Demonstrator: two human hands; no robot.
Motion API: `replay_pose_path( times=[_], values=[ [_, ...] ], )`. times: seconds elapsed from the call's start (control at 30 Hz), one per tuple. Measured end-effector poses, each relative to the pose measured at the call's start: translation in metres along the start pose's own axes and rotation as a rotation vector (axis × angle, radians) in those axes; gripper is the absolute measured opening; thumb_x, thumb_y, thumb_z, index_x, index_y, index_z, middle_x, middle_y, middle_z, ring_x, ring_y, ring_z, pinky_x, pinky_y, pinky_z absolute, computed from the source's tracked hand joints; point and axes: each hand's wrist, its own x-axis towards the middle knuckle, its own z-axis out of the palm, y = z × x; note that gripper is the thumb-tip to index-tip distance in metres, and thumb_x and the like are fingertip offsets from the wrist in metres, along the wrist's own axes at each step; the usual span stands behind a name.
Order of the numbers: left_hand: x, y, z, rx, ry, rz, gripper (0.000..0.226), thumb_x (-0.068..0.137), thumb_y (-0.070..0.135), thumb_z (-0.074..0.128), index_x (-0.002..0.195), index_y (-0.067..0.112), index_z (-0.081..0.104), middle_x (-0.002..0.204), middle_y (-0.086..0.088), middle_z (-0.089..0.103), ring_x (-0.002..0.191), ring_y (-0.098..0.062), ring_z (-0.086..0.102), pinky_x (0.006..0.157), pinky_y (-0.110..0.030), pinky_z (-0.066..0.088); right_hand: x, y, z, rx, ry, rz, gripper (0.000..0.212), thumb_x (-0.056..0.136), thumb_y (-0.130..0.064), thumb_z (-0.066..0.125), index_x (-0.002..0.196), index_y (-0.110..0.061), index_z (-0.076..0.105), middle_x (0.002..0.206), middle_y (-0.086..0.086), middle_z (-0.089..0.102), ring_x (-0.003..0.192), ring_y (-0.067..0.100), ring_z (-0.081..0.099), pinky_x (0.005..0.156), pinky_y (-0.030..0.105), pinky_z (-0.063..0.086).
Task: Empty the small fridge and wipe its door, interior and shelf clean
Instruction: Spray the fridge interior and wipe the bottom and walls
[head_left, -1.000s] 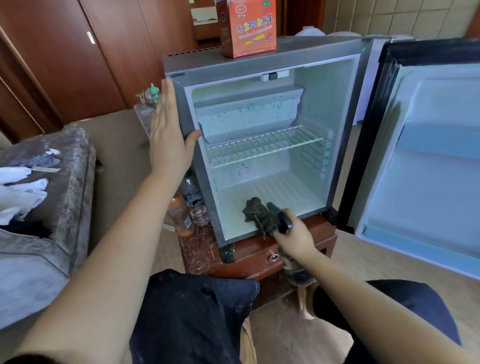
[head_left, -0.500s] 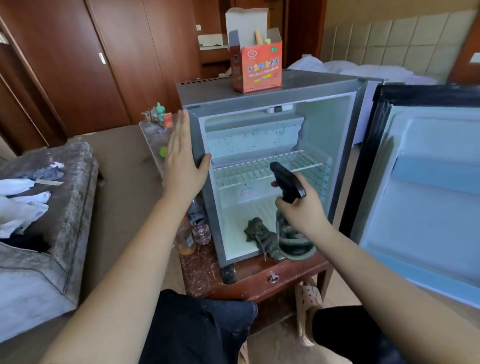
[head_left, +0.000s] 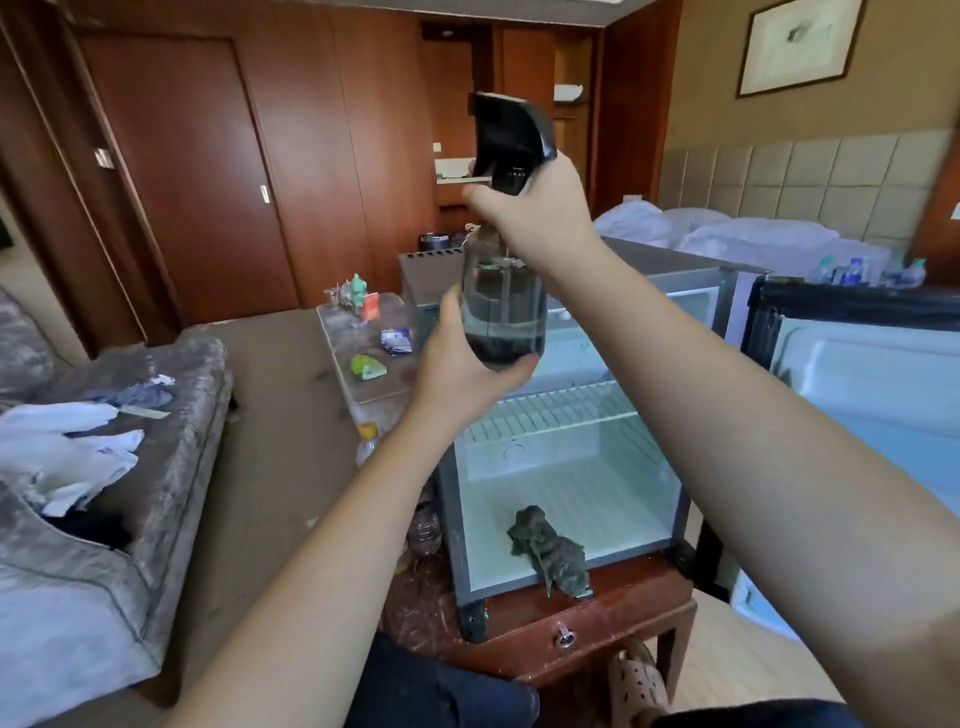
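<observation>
Open fridge (head_left: 613, 499) w/ 1 rag (head_left: 548, 545)

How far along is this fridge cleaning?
Emptying looks done: the fridge holds only a dark cloth at its front edge. In hand: the spray bottle, right hand at its neck, left hand cupping its base. Left: wiping the door, interior and wire shelf; whether any is wiped I cannot tell.

The left hand (head_left: 457, 364) has left the fridge (head_left: 571, 467) side and now cups the raised spray bottle (head_left: 501, 312), whose neck the right hand (head_left: 540, 213) grips.
</observation>
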Motion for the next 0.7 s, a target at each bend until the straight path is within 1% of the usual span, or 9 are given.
replay_pose_path(
  times=[0.1, 0.17, 0.23, 0.27, 0.33, 0.47, 0.53, 0.6, 0.7],
  values=[
    [0.012, -0.001, -0.018, 0.024, 0.094, -0.013, 0.079, 0.072, 0.033, 0.082, 0.137, 0.024, 0.037, 0.113, 0.020, 0.054, 0.099, 0.000, 0.054, 0.068, -0.003, 0.041, -0.005, 0.007, 0.006, -0.023, -0.186, -0.012, 0.066, 0.074, -0.043, 0.078, 0.125, -0.015, 0.045, 0.109, -0.002, 0.059, 0.101, 0.010, 0.058, 0.086, 0.028, 0.052],
    [0.020, -0.004, -0.030, 0.041, 0.137, 0.009, 0.076, 0.072, 0.034, 0.081, 0.136, 0.023, 0.041, 0.108, 0.019, 0.056, 0.094, 0.002, 0.057, 0.068, -0.001, 0.044, -0.014, 0.025, 0.012, 0.060, -0.277, 0.041, 0.077, 0.068, -0.041, 0.083, 0.128, -0.017, 0.040, 0.113, -0.002, 0.059, 0.104, 0.010, 0.060, 0.091, 0.034, 0.052],
    [0.026, -0.006, -0.039, 0.140, 0.143, 0.058, 0.077, 0.073, 0.037, 0.080, 0.137, 0.023, 0.041, 0.111, 0.017, 0.054, 0.099, -0.001, 0.053, 0.073, 0.001, 0.038, -0.017, 0.035, 0.019, 0.116, -0.233, 0.060, 0.081, 0.064, -0.039, 0.085, 0.128, -0.017, 0.040, 0.114, -0.002, 0.061, 0.104, 0.010, 0.061, 0.093, 0.039, 0.052],
    [0.030, -0.008, -0.044, 0.222, 0.141, 0.101, 0.079, 0.073, 0.042, 0.079, 0.139, 0.023, 0.040, 0.119, 0.013, 0.054, 0.109, -0.006, 0.050, 0.082, -0.002, 0.036, -0.013, 0.037, 0.023, 0.115, -0.197, 0.052, 0.079, 0.064, -0.037, 0.085, 0.127, -0.016, 0.041, 0.113, -0.002, 0.061, 0.103, 0.010, 0.061, 0.092, 0.039, 0.052],
    [0.037, -0.013, -0.052, 0.419, 0.139, 0.184, 0.087, 0.075, 0.055, 0.073, 0.146, 0.021, 0.036, 0.136, 0.005, 0.046, 0.125, -0.015, 0.038, 0.100, -0.021, 0.033, -0.003, 0.032, 0.028, 0.032, -0.145, 0.009, 0.075, 0.066, -0.036, 0.084, 0.125, -0.015, 0.042, 0.114, -0.001, 0.059, 0.103, 0.012, 0.060, 0.091, 0.035, 0.052],
    [0.048, -0.026, -0.057, 0.509, 0.054, 0.120, 0.098, 0.079, 0.057, 0.068, 0.154, 0.019, 0.018, 0.159, 0.003, 0.018, 0.144, -0.018, 0.017, 0.115, -0.037, 0.020, 0.021, 0.038, 0.037, -0.140, -0.130, -0.026, 0.082, 0.072, -0.038, 0.082, 0.134, -0.015, 0.035, 0.122, -0.004, 0.054, 0.106, 0.009, 0.053, 0.083, 0.016, 0.043],
    [0.050, -0.037, -0.053, 0.454, 0.040, 0.031, 0.102, 0.080, 0.053, 0.070, 0.155, 0.019, 0.010, 0.162, 0.002, 0.012, 0.147, -0.019, 0.014, 0.118, -0.041, 0.020, 0.029, 0.048, 0.042, -0.178, -0.162, 0.032, 0.085, 0.074, -0.040, 0.080, 0.138, -0.015, 0.030, 0.122, -0.003, 0.050, 0.106, 0.010, 0.052, 0.077, 0.012, 0.040],
    [0.048, -0.051, -0.047, 0.368, 0.030, -0.054, 0.104, 0.080, 0.048, 0.073, 0.155, 0.022, 0.007, 0.162, 0.002, 0.014, 0.147, -0.019, 0.017, 0.115, -0.041, 0.026, 0.034, 0.055, 0.049, -0.218, -0.172, 0.065, 0.088, 0.075, -0.043, 0.078, 0.140, -0.014, 0.027, 0.128, 0.001, 0.054, 0.111, 0.018, 0.056, 0.078, 0.018, 0.042],
    [0.040, -0.072, -0.033, 0.267, -0.005, -0.141, 0.095, 0.083, 0.042, 0.073, 0.155, 0.023, 0.013, 0.154, 0.001, 0.036, 0.137, -0.022, 0.040, 0.107, -0.043, 0.042, 0.030, 0.057, 0.061, -0.290, -0.137, 0.102, 0.098, 0.080, -0.048, 0.071, 0.150, -0.011, 0.013, 0.141, 0.008, 0.049, 0.123, 0.025, 0.052, 0.093, 0.030, 0.045]
  ],
)
